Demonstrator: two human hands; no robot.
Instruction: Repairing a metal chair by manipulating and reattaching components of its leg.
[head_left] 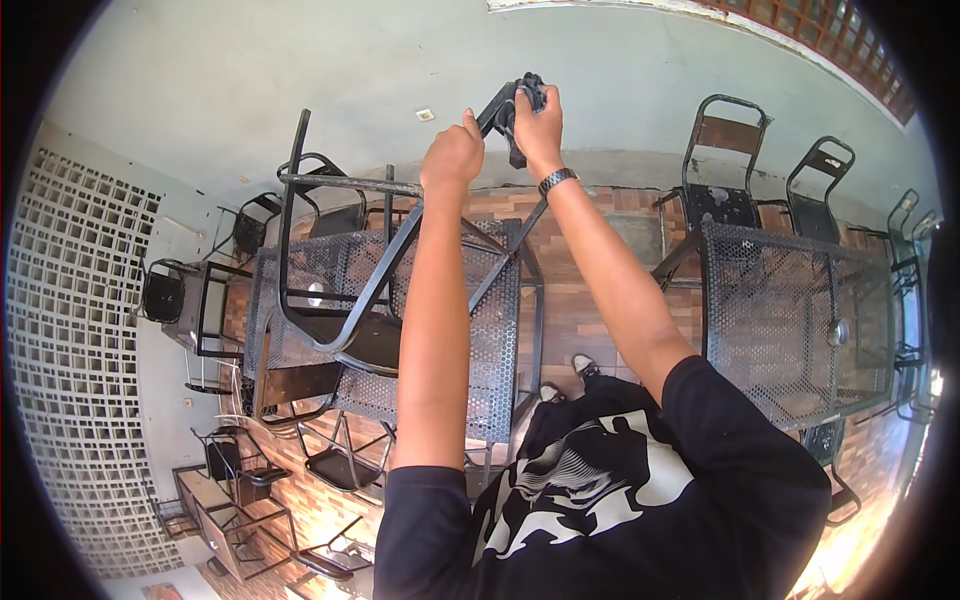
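Note:
A black metal chair [345, 335] lies tilted on a black perforated metal table [495, 340], its legs pointing up and away from me. My left hand [452, 155] is closed around one chair leg [400, 250] near its upper end. My right hand [537, 118], with a watch on the wrist, presses a dark cloth [512, 135] around the tip of the same leg. Both arms are stretched out over the table.
A second mesh table [790, 320] stands to the right, with black chairs [725, 160] behind it along a pale wall. More chairs [180, 295] crowd the left, beside a white lattice wall [70, 330]. The floor [580, 320] is brick; my shoes show below the table.

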